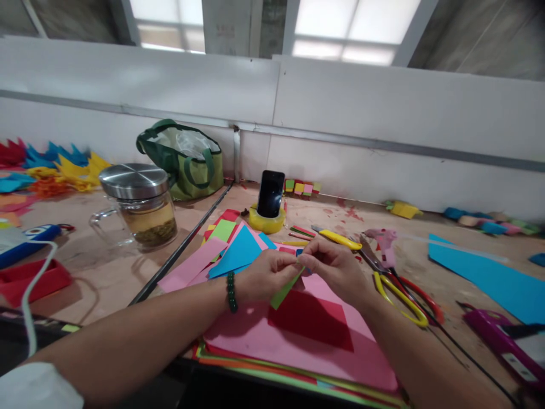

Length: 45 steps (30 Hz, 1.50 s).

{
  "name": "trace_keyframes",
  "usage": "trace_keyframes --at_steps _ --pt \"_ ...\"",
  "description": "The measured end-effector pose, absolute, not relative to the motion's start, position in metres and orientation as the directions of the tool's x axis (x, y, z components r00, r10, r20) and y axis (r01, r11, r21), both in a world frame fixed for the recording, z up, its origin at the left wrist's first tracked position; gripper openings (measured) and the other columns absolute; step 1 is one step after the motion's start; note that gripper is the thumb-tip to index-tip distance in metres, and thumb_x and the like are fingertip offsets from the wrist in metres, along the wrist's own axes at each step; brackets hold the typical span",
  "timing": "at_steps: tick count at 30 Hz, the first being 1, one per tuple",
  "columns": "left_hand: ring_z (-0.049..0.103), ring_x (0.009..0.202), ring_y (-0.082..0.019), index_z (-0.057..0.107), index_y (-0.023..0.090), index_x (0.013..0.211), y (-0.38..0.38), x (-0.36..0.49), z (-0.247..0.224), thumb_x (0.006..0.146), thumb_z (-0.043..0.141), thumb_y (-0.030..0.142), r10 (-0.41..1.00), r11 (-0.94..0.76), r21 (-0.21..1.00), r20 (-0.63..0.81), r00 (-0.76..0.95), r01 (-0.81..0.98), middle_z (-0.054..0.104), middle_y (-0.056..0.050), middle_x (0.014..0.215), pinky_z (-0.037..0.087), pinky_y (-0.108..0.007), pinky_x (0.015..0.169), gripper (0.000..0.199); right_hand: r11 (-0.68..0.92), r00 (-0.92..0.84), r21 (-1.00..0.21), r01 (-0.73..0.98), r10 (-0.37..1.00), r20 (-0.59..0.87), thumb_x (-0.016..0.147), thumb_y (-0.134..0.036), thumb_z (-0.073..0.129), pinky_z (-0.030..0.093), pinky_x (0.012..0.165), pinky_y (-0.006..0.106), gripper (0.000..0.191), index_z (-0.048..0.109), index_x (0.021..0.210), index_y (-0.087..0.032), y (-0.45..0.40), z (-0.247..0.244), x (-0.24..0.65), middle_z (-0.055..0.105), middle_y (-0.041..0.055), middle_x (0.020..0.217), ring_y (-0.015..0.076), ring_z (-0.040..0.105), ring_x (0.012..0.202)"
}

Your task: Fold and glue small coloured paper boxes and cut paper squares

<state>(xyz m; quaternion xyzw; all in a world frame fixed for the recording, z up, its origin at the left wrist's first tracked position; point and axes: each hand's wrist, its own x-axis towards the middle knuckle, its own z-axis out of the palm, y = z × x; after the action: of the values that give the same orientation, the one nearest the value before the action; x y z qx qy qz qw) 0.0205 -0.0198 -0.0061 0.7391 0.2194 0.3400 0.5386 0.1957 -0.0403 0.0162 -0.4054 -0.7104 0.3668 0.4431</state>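
My left hand (270,274), with a dark green bead bracelet (231,291) at its wrist, pinches a light green paper strip (286,291). My right hand (336,269) meets it at the strip's upper end, fingers closed on that same end. A small blue bit shows between the fingertips, too covered to name. Below the hands, a red paper rectangle (310,321) lies on a stack of coloured sheets topped by a pink sheet (255,335). Blue paper pieces (240,250) and a pink piece (196,262) lie left of the hands.
Right of my hands lie a yellow utility knife (340,238), yellow-and-red-handled scissors (402,298) and a pink glue gun (386,247). A phone (271,194) leans in a tape roll (267,220). A glass tea mug (142,213), green bag (200,170) and purple power strip (500,346) stand around.
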Motion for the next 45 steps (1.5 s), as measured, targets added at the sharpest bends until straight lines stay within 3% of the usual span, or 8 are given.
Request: trace_keyframes --at_steps 6,10,15,18,23,29,35,45 --pt "0.065 0.072 -0.02 0.069 0.012 0.089 -0.001 0.014 -0.008 0.085 0.037 0.067 0.665 0.153 0.942 0.126 0.737 -0.299 0.07 -0.011 0.079 0.05 -0.036 0.073 0.064 0.094 -0.113 -0.986 -0.137 0.987 0.11 0.068 -0.037 0.079 0.038 0.041 0.016 0.027 0.061 0.065 -0.016 -0.029 0.018 0.202 0.055 -0.0054 0.052 0.0042 0.046 0.043" --pt "0.063 0.079 -0.016 0.066 0.015 0.1 -0.003 0.021 -0.01 0.074 0.07 0.045 0.815 0.09 0.95 0.102 0.57 -0.299 0.068 -0.007 0.096 0.049 -0.03 0.074 0.04 -0.029 -0.059 -0.944 -0.328 0.998 -0.01 0.061 -0.037 0.084 0.045 0.044 0.014 0.032 0.061 0.068 -0.017 -0.027 0.009 0.196 0.063 -0.0035 0.056 0.0046 0.055 0.045" --pt "0.059 0.068 -0.014 0.063 0.01 0.07 -0.007 0.03 -0.015 0.083 0.057 0.046 0.837 -0.071 0.982 0.153 0.526 -0.173 0.064 -0.006 0.07 0.047 -0.027 0.068 0.039 0.054 -0.122 -0.994 -0.09 0.99 0.065 0.072 -0.045 0.074 0.054 0.056 0.024 0.029 0.064 0.074 -0.017 -0.032 -0.006 0.183 0.069 0.0015 0.067 0.0119 0.064 0.056" --pt "0.057 0.067 -0.014 0.06 0.012 0.075 -0.008 0.029 -0.019 0.088 0.049 0.035 0.837 -0.269 0.961 0.267 0.477 -0.065 0.063 -0.005 0.072 0.046 -0.026 0.066 0.029 0.231 -0.096 -0.961 0.154 0.971 0.218 0.076 -0.042 0.071 0.051 0.053 0.024 0.026 0.064 0.072 -0.017 -0.035 -0.008 0.183 0.065 0.0001 0.063 0.0118 0.06 0.055" --pt "0.054 0.067 -0.013 0.056 0.016 0.08 -0.016 0.02 -0.019 0.087 0.04 0.016 0.699 -0.629 0.722 0.364 0.615 0.288 0.061 -0.003 0.075 0.043 -0.026 0.066 0.018 0.391 -0.167 -0.899 0.199 0.917 0.363 0.074 -0.031 0.075 0.053 0.055 0.026 0.016 0.068 0.085 -0.02 -0.036 -0.004 0.19 0.066 0.0 0.073 0.013 0.061 0.061" --pt "0.06 0.069 -0.014 0.057 0.015 0.079 -0.018 0.022 -0.015 0.092 0.036 0.021 0.74 -0.539 0.82 0.352 0.573 0.192 0.065 -0.004 0.073 0.046 -0.024 0.065 0.025 0.551 -0.231 -0.816 0.174 0.829 0.51 0.078 -0.029 0.071 0.055 0.057 0.03 0.008 0.073 0.079 -0.021 -0.036 0.006 0.194 0.067 0.0024 0.073 0.0166 0.064 0.065" --pt "0.06 0.07 -0.015 0.056 0.016 0.083 -0.018 0.019 -0.014 0.093 0.034 0.02 0.721 -0.631 0.71 0.389 0.574 0.312 0.065 -0.004 0.075 0.044 -0.026 0.067 0.024 0.682 -0.259 -0.642 0.349 0.729 0.634 0.083 -0.022 0.067 0.054 0.069 0.035 0.009 0.074 0.088 -0.024 -0.038 0.009 0.197 0.07 0.004 0.081 0.0189 0.065 0.075" --pt "0.054 0.059 -0.011 0.059 0.016 0.074 -0.021 0.018 -0.012 0.09 0.038 0.02 0.718 -0.643 0.718 0.443 0.537 0.267 0.062 -0.001 0.066 0.04 -0.022 0.059 0.027 0.72 -0.284 -0.569 0.398 0.686 0.67 0.082 -0.018 0.066 0.053 0.068 0.034 0.01 0.073 0.087 -0.025 -0.038 0.01 0.198 0.071 0.0032 0.079 0.0181 0.065 0.071"
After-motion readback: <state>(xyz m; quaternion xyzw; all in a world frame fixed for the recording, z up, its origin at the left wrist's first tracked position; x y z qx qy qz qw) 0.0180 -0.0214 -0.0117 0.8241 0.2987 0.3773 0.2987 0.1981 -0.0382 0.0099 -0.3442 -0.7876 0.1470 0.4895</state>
